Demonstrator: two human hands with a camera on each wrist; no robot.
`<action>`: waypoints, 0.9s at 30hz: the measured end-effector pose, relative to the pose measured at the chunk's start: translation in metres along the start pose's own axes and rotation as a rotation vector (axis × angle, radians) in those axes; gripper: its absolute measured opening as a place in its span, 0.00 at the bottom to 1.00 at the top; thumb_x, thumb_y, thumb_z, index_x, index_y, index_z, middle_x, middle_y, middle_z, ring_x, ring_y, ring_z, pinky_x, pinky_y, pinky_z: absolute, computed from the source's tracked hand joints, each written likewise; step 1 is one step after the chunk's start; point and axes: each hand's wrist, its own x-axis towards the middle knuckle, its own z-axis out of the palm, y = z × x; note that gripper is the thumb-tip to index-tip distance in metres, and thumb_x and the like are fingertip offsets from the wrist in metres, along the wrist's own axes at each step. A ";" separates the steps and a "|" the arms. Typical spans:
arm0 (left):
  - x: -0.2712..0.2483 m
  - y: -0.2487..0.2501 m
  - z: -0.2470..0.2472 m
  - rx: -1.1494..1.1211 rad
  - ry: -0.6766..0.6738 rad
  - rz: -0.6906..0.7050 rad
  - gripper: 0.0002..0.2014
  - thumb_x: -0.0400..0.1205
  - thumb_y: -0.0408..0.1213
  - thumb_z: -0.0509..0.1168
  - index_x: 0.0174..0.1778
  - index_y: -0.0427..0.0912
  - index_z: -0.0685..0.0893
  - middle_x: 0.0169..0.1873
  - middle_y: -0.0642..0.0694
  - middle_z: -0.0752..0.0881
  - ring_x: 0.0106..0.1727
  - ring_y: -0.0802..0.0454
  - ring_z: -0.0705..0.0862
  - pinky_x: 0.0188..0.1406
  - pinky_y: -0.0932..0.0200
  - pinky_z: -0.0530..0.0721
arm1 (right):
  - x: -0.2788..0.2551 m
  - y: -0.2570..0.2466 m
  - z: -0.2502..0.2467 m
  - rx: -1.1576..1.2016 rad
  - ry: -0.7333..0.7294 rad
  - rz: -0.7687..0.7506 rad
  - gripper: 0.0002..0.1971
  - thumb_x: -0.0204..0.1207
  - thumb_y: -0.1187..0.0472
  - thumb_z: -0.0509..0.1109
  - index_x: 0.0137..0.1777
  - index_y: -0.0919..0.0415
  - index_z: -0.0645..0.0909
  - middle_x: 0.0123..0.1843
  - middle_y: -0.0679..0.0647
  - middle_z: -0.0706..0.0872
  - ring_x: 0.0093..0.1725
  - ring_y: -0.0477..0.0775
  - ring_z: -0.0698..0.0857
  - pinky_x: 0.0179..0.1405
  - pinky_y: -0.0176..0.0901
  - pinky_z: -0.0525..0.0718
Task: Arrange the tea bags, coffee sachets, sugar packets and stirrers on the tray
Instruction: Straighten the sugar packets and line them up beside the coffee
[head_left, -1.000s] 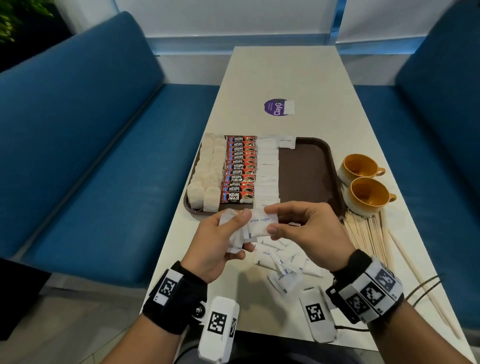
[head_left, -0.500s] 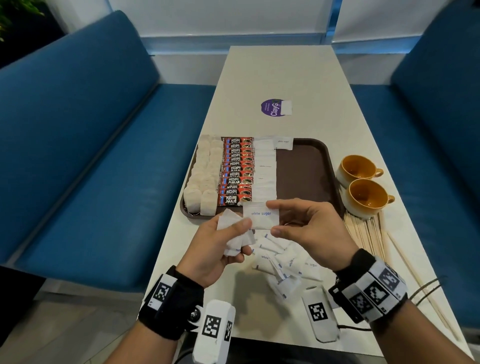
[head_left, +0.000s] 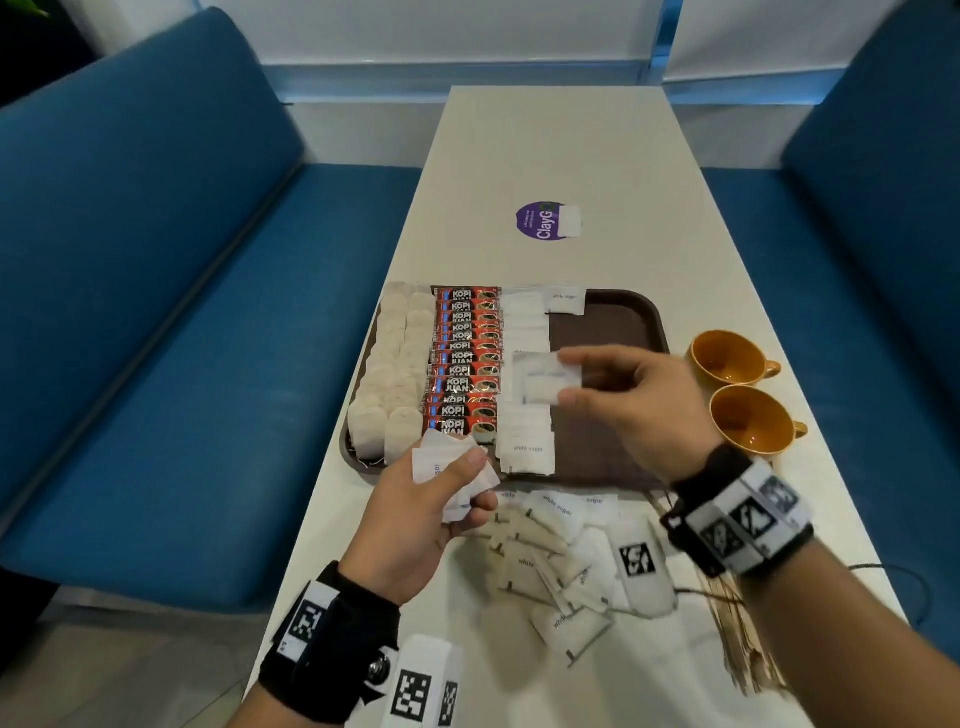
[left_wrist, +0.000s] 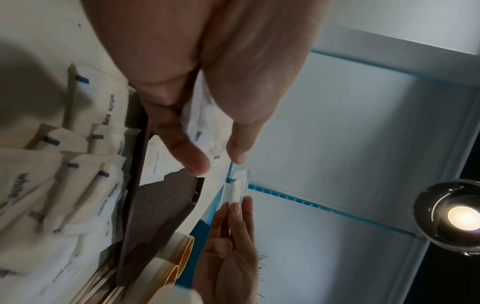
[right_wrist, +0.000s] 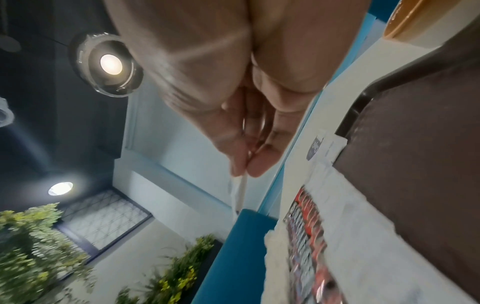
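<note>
1. brown plastic tray (head_left: 634, 312) sat on a pale table (head_left: 545, 145), with the right part of its floor bare.
2. tea bags (head_left: 387, 384) filled the tray's left side in two columns, red coffee sachets (head_left: 465, 364) ran in a column just beside them, and a column of white sugar packets (head_left: 524, 431) lay next to the sachets.
3. one more sugar packet, the far packet (head_left: 565, 301), lay flat at the tray's far edge.
4. the right hand (head_left: 631, 405) hung over the tray, thumb and fingers pinching a single packet (head_left: 543, 382) by its right edge, above the sugar column; the packet was blurred.
5. the left hand (head_left: 415, 519) was at the tray's near edge, fingers curled round a bunch of packets (head_left: 447, 470).
6. loose packets (head_left: 561, 561) lay in a heap on the table just near of the tray, between the two wrists.
7. wooden stirrers (head_left: 743, 639) lay on the table under the right forearm, partly hidden.
8. two orange cups (head_left: 737, 389) stood on the table right of the tray, and a purple sticker (head_left: 540, 222) sat farther up the table.
</note>
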 end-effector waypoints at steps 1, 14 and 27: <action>0.003 -0.001 -0.001 -0.032 -0.001 -0.003 0.17 0.80 0.37 0.73 0.62 0.34 0.84 0.45 0.36 0.89 0.38 0.44 0.88 0.35 0.58 0.89 | 0.019 0.002 -0.006 -0.028 0.032 0.012 0.18 0.71 0.68 0.84 0.58 0.51 0.92 0.50 0.49 0.94 0.49 0.45 0.92 0.51 0.35 0.90; 0.020 -0.012 -0.015 -0.064 -0.064 -0.088 0.15 0.87 0.21 0.59 0.68 0.29 0.81 0.54 0.30 0.92 0.49 0.27 0.91 0.47 0.50 0.92 | 0.200 0.077 -0.027 -0.236 0.176 0.216 0.15 0.69 0.75 0.82 0.43 0.52 0.91 0.47 0.58 0.92 0.38 0.55 0.89 0.50 0.49 0.93; 0.025 -0.017 -0.022 0.001 -0.026 -0.155 0.16 0.86 0.24 0.63 0.70 0.36 0.81 0.55 0.33 0.92 0.51 0.28 0.92 0.56 0.43 0.80 | 0.223 0.082 -0.027 -0.526 0.153 0.268 0.10 0.66 0.65 0.88 0.40 0.52 0.90 0.40 0.51 0.91 0.40 0.52 0.89 0.48 0.46 0.89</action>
